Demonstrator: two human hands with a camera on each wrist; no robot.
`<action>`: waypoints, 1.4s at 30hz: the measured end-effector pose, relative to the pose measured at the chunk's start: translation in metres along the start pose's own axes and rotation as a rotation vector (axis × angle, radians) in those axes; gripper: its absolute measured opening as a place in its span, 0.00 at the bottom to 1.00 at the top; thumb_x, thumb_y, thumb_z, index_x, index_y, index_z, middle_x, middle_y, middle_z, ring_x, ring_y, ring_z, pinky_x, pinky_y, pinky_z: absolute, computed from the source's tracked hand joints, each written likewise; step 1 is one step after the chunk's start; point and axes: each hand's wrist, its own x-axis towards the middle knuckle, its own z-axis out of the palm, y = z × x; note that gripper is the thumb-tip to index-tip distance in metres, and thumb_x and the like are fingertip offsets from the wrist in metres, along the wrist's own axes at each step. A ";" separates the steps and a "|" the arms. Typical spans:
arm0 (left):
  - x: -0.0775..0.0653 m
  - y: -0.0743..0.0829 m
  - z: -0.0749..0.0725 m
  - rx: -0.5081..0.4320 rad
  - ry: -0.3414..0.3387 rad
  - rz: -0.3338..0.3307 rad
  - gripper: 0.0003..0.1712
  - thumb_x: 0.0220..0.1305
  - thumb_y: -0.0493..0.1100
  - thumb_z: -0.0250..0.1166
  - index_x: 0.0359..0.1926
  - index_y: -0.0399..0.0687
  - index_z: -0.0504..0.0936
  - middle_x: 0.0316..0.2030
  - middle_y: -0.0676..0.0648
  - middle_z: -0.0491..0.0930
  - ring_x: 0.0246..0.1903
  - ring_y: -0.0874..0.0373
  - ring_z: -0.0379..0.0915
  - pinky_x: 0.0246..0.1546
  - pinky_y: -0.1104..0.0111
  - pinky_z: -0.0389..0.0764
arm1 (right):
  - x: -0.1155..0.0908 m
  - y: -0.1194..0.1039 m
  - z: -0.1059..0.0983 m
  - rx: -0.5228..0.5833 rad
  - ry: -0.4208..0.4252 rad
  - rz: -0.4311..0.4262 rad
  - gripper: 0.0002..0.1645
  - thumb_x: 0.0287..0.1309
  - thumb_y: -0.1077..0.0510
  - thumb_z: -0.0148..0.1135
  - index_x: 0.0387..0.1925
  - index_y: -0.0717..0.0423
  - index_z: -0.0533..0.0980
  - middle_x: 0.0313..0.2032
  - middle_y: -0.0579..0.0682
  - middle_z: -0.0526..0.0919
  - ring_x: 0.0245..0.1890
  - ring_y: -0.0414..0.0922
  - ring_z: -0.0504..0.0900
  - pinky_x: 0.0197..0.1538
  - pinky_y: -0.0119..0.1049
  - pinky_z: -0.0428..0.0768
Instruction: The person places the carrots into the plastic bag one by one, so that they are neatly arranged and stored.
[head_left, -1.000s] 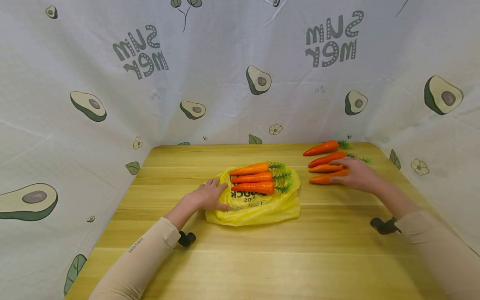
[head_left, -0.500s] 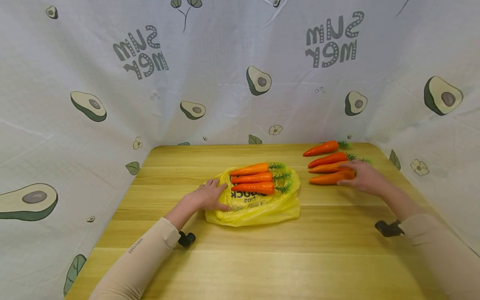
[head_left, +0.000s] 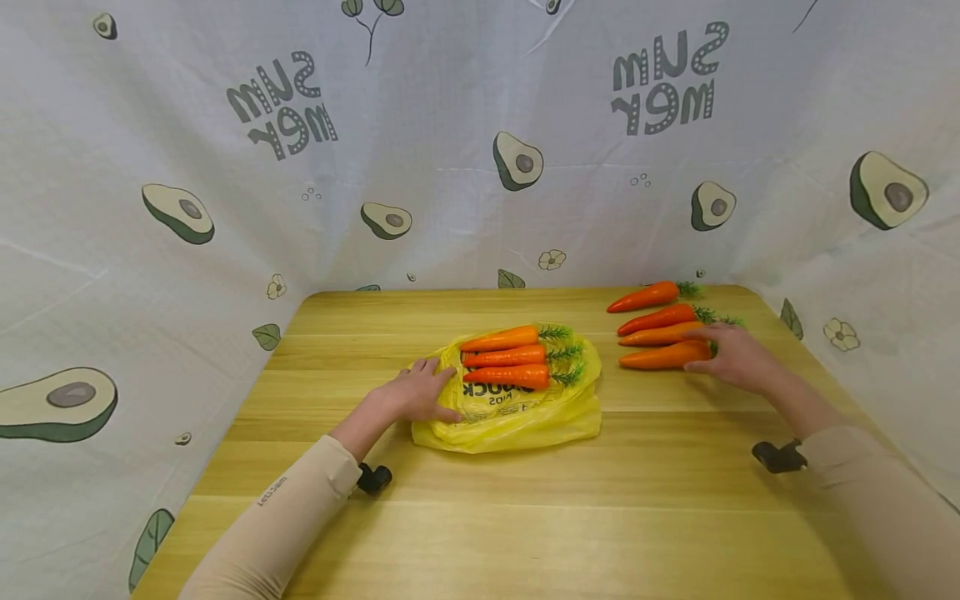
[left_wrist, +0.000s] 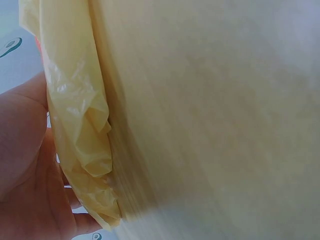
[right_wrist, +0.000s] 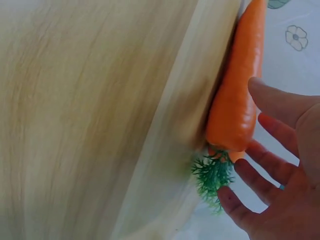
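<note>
Three sides of pale cloth [head_left: 442,92] are enclosing the scene in the head view, bearing printed avocados, flowers and the mirrored word "summer". Within them a light wooden table [head_left: 562,533] is stretching out, its boards running crosswise and catching a soft shine; blurred wood is filling most of the left wrist view. Two beige sleeves [head_left: 281,525] are flanking the near side. A crumpled yellow bag [head_left: 517,429] is lying near the table's middle. The left hand [head_left: 417,393] is resting on its left edge, fingers apart and relaxed; only the left wrist view is showing plastic folds hiding parts of them. The right hand [head_left: 738,358] is hovering by the nearest carrot [head_left: 660,357], fingers parted wide, gripping nothing; the right wrist view is adding its thumb overlapping that carrot, though I cannot tell whether they are touching. Three other carrots [head_left: 656,317] are lying behind it, and three bagside carrots [head_left: 506,357] are sitting side by side atop the plastic. Green leafy tops [right_wrist: 214,175] are sprouting from them all.
</note>
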 end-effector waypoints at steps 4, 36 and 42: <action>0.001 0.000 0.000 -0.007 -0.001 0.002 0.53 0.62 0.72 0.62 0.79 0.52 0.56 0.79 0.36 0.46 0.78 0.37 0.42 0.74 0.41 0.54 | 0.000 0.007 0.003 -0.013 -0.012 -0.006 0.36 0.59 0.52 0.71 0.61 0.71 0.73 0.60 0.81 0.71 0.61 0.79 0.64 0.63 0.74 0.62; -0.004 0.003 -0.003 -0.013 0.006 -0.004 0.53 0.63 0.71 0.62 0.79 0.53 0.55 0.79 0.36 0.46 0.78 0.37 0.41 0.74 0.42 0.53 | -0.007 0.008 0.004 -0.009 -0.017 -0.042 0.31 0.61 0.61 0.66 0.62 0.72 0.72 0.55 0.79 0.74 0.53 0.76 0.74 0.55 0.70 0.72; -0.003 0.002 -0.002 -0.015 0.004 -0.004 0.53 0.63 0.71 0.62 0.79 0.53 0.55 0.79 0.36 0.46 0.78 0.37 0.41 0.74 0.41 0.53 | -0.010 0.002 -0.004 -0.029 0.009 -0.044 0.31 0.61 0.60 0.67 0.62 0.72 0.73 0.58 0.81 0.71 0.56 0.78 0.70 0.59 0.71 0.69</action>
